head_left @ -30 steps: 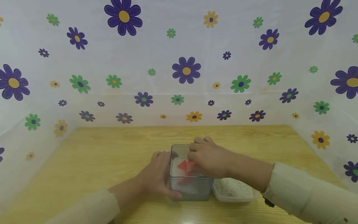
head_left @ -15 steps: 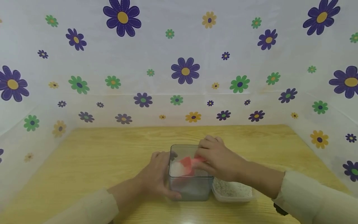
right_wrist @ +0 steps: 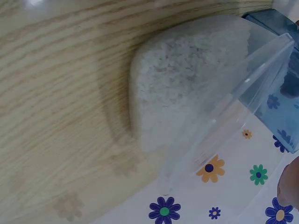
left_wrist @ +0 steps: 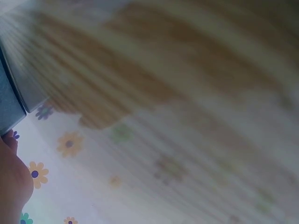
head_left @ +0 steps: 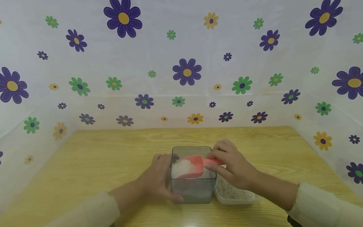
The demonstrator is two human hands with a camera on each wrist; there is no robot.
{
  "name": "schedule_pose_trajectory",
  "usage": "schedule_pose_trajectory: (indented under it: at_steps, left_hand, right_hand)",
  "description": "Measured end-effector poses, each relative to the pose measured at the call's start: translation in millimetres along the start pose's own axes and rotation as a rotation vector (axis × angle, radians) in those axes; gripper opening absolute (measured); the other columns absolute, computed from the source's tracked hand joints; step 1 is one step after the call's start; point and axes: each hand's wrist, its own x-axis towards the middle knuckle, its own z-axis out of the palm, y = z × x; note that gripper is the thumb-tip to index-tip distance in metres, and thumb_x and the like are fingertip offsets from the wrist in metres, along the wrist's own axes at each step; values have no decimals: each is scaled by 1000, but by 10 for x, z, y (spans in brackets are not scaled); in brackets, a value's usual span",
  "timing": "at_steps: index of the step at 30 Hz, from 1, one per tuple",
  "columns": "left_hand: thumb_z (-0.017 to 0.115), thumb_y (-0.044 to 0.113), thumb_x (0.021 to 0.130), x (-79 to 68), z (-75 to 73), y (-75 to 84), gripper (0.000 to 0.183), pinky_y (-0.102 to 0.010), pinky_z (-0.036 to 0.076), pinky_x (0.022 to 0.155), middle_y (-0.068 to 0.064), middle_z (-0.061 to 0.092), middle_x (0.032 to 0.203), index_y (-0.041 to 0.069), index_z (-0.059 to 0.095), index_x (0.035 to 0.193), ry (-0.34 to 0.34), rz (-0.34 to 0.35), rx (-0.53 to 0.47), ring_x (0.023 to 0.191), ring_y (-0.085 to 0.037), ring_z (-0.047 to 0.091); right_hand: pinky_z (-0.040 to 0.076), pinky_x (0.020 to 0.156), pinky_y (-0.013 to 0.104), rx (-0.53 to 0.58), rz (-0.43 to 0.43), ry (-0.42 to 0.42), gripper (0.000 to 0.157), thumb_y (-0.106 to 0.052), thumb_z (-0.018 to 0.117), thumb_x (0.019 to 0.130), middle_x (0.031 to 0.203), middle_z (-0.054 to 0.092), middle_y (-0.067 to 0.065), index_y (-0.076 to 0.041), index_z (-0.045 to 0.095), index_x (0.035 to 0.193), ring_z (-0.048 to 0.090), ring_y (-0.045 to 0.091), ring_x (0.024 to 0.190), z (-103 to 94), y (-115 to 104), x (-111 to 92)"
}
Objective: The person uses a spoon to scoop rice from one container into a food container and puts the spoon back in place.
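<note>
My right hand (head_left: pixel 232 165) pinches the handle of a coral-pink scoop (head_left: pixel 199 164) between thumb and fingers. Heaped with white grains (head_left: pixel 182 167) that look like rice, the scoop lies tilted inside the mouth of a square, see-through grey container (head_left: pixel 193 191). My left hand (head_left: pixel 157 177) grips that container from the left side, thumb along the front and fingers towards the back. In the left wrist view, part of the hand (left_wrist: pixel 14 179) shows below the container's corner (left_wrist: pixel 10 100). Only a bit of my right hand (right_wrist: pixel 290 184) enters the right wrist view.
A shallow clear tub (head_left: pixel 238 201) of pale, speckled grains stands just right of the square container, partly under my right forearm. The wood-grain tabletop (head_left: pixel 119 148) meets a flower-print white sheet (head_left: pixel 158 56) at the back and sides.
My right hand has drawn back to the right with the scoop. The scoop has levelled and its load of grains now shows. My left hand has stayed on the container.
</note>
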Motion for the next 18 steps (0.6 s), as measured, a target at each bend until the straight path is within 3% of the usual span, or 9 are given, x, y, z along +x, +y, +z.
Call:
schedule_pose_trajectory:
  at_steps: [3,9,18]
  left_hand:
    - [70,84,62,5,6,5,113,-44,28,101,-5,55,127,5,40,137,12,19,9,115,-17,51]
    - [67,88,61,5,18,0,114,-42,26,102,0,54,126,9,39,138,-9,-10,-5,116,-14,48]
    - [68,88,60,6,5,7,117,-44,28,102,-7,55,128,4,39,138,-7,-15,13,116,-19,51]
  right_hand:
    - [41,79,28,9,14,55,4,-14,70,92,93,53,-11,-17,70,95,43,8,94,-11,40,-51]
    - [45,75,26,-18,59,125,9,-11,72,90,98,55,-9,-15,71,98,46,7,95,-98,60,-110]
    - [47,73,20,-81,80,211,14,-5,74,86,96,57,-8,-13,71,97,49,6,90,-371,102,-180]
